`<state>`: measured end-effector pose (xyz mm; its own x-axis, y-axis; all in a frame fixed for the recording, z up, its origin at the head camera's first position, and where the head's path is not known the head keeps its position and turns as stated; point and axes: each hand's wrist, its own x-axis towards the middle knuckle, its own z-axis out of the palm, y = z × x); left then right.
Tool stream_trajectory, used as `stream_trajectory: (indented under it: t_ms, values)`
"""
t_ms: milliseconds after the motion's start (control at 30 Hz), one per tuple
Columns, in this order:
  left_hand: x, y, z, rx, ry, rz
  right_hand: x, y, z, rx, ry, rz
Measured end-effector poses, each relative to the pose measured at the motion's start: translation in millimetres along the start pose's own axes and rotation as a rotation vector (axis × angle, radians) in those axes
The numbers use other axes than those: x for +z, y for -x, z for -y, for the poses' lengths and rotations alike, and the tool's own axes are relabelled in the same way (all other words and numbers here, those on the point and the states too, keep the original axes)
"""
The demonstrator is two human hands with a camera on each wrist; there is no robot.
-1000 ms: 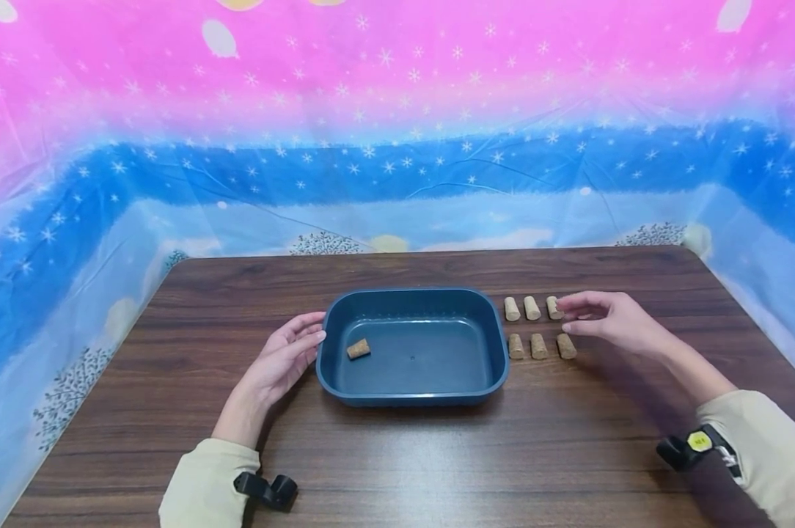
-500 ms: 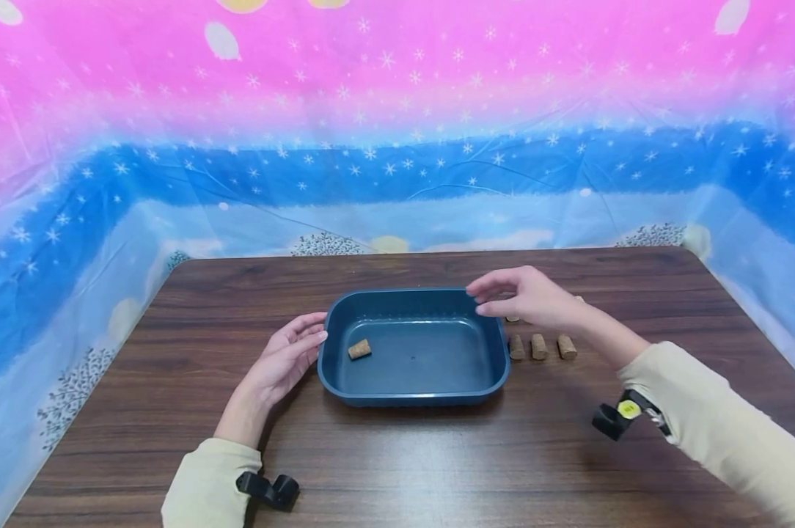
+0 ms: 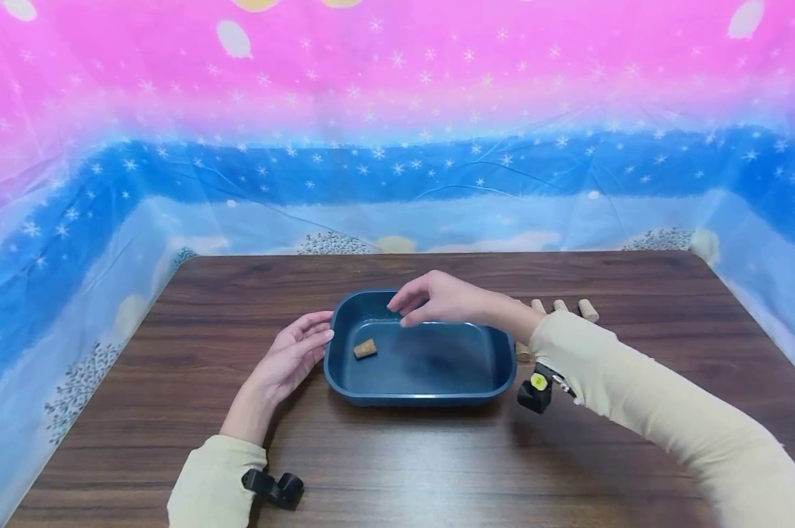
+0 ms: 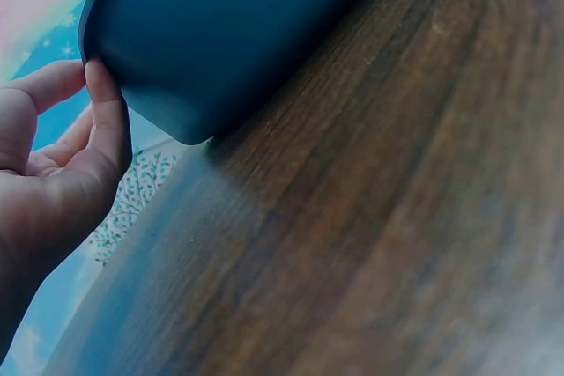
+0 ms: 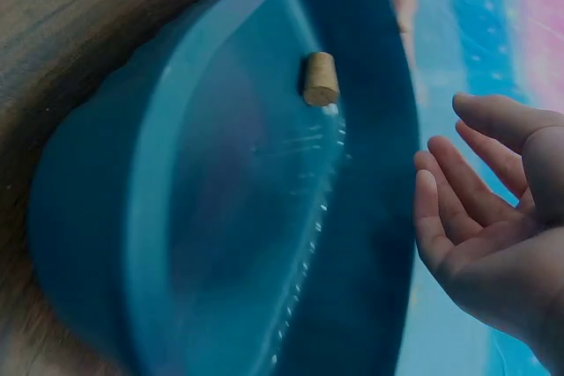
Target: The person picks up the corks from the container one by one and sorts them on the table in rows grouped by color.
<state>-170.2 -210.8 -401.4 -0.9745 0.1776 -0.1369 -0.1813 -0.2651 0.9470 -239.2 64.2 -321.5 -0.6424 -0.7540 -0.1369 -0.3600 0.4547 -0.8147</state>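
Observation:
A dark blue plastic basin (image 3: 424,400) sits on the table with one cork (image 3: 365,348) lying on its floor, toward the left end. At the basin's left edge my left hand (image 3: 297,352) pinches the rim, thumb at the top and a finger below against the outer wall, as the left wrist view shows. My right hand (image 3: 447,298) is over the back part of the basin, right of the cork. Its fingers (image 5: 463,182) are loosely bent, apart from the thumb, with nothing between them in the right wrist view.
Several pale corks (image 3: 588,310) stand in a row right of the basin, partly behind the right forearm. A darker cork (image 3: 523,353) shows by the basin's right wall; the sleeve hides others. A snowflake-patterned cloth (image 3: 397,169) hangs behind the brown wooden table (image 3: 397,469).
My right hand has moved left from the corks to over the basin, its forearm now covering part of the rows. The left hand stays at the rim; the cork inside has not moved.

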Motion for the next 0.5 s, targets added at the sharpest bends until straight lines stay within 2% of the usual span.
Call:
stream_trajectory:
  t_ms: [300,500]
  values:
    - [0.7,-1.4,-1.3,-0.008,-0.01,0.001,24.0,-28.4,1.7,-0.041,0.064,0.061]
    - [-0.7,-1.2,-0.2,-0.006,0.003,0.012,36.9,-42.1,-3.4,-0.03,0.108,0.082]
